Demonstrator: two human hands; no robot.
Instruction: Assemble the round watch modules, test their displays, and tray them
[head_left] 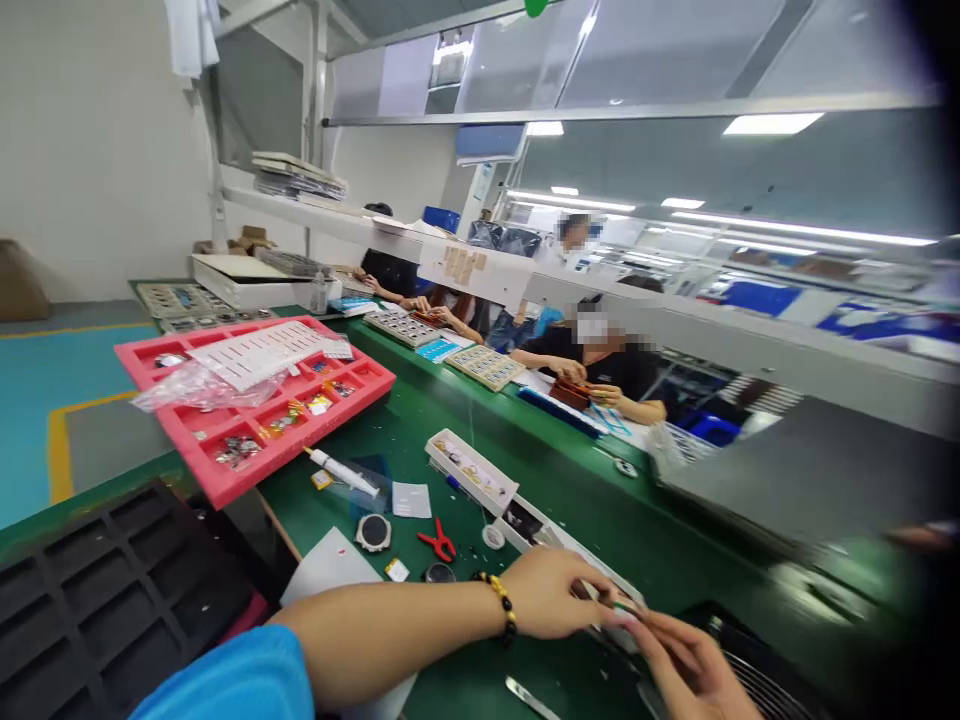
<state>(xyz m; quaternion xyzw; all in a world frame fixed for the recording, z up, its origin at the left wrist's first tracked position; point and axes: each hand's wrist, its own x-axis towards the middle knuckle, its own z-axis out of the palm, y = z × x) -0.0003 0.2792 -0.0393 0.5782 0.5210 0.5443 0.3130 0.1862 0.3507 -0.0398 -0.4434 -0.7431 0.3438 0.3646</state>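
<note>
Green bench (412, 405); left hand (551, 592), right hand (694, 660) tightly pinching small part (625, 606).

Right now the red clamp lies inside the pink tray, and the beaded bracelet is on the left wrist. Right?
Not quite: the red clamp is not inside the pink tray. The head view shows it lying on the green bench, apart from the tray. The beaded bracelet is on the left wrist, as you said.
</note>
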